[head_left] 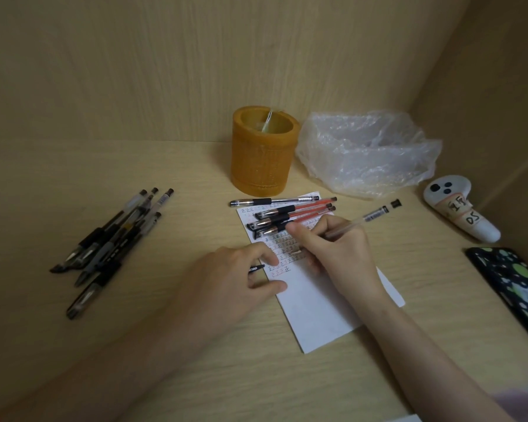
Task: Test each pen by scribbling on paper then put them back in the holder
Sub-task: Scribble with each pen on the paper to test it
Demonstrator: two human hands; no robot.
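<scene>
Centrally, at 6 o'clock of the wooden tabletop, a white sheet of paper lies tilted, its upper part filled w/ rows of small scribbled marks in red and dark ink. They look like repeated tally-type characters, too small to read for sure.

The right hand has its grip closed round a clear-barrelled pen in a writing hold, tip down on the marked rows, back end pointing to 2 o'clock; probably mid-test. The barrel carries a small label, unreadable. The left hand presses on the paper's left edge, likely to steady it, and its curled fingers pinch a small black cap w/ white lettering, too small to read; prob. this pen's cap.

At 12 o'clock stands the amber cylindrical holder, no pens in it. Just in front, across the paper's top edge, lies a cluster of red and black pens. Well apart at 9 o'clock lies a second pile of dark pens. Which pile is tested I can't tell.

At 1 o'clock: crumpled clear plastic bag. At 3 o'clock: a white handheld controller, taped w/ handwriting, "DS" legible. Below it, a dark patterned phone case.
</scene>
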